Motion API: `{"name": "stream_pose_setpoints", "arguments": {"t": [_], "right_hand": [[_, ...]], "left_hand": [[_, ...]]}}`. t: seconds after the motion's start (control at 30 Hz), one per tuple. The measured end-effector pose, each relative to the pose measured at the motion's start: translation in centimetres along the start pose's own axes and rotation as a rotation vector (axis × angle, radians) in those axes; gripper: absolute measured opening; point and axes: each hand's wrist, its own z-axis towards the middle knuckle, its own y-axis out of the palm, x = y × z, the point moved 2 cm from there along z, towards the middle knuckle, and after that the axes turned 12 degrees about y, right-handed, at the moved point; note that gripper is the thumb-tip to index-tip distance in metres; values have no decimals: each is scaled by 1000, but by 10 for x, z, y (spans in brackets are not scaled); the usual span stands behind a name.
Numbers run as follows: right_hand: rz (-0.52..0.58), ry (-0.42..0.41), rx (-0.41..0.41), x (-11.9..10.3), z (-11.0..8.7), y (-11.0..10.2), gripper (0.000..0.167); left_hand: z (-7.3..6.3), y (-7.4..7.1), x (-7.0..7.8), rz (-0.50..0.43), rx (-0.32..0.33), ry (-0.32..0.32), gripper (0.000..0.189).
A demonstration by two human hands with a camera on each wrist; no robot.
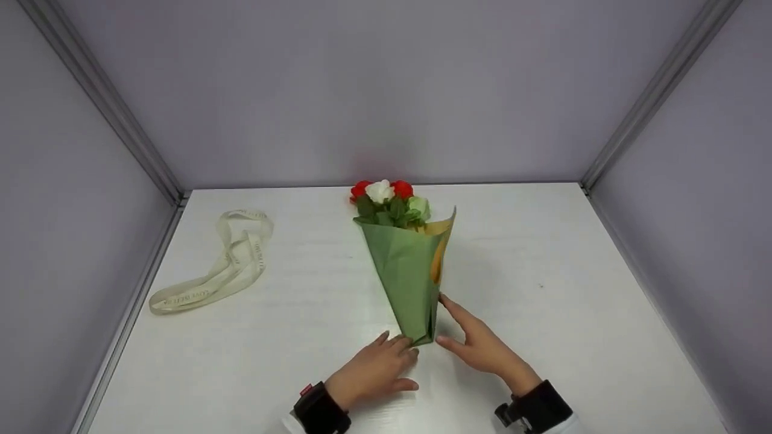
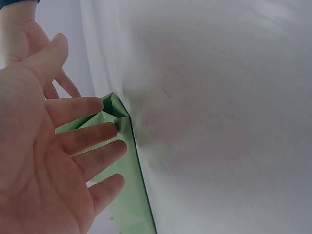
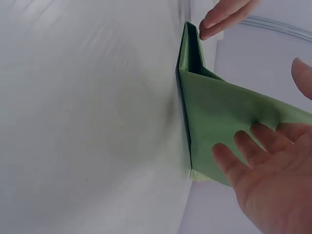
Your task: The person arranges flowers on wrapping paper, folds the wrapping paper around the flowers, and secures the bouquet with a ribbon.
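Wrist straps: nearest the head camera, your black left strap and right strap sit along the bottom.
Left hand: your fingers reach, spread and fairly straight, to the narrow foot of the green wrap; nothing is gripped, and how firmly you touch it, you cannot tell from here.
Right hand: your thumb and forefinger stand wide apart, the forefinger's tip at the wrap's right edge; you pinch nothing.
Bouquet: it lies mid-table, flowers toward the far edge of the white table, foot toward you.
Yellow-lined flap: it stands up on the right, not lying flat over the front.
Ribbon: it lies loose in loops to the left, well apart from both hands.
Wrapping step: you seem to be settling the paper around the stems.
Next move: it probably calls for pressing that right side snug while your left hand steadies the foot; the ribbon looks meant for tying afterwards.
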Motion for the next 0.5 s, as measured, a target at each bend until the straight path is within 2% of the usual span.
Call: {"name": "stream_pose_setpoints", "arguments": {"t": [0.07,0.13,0.27,0.4,0.5], "right_hand": [[-29,-3,-26,-2,2,3,76],[-51,-14,-50,-5,3,5,75],[-102,-31,-83,-7,7,8,71],[-125,-38,-110,-9,12,12,63],[-133,-44,-133,-9,16,15,55]], "left_hand": [[2,-4,2,10,30,41,46],[5,-10,5,20,89,91,37],[13,-22,7,109,280,181,20],[20,-30,3,251,467,168,9],[22,-31,-4,327,508,96,13]]}}
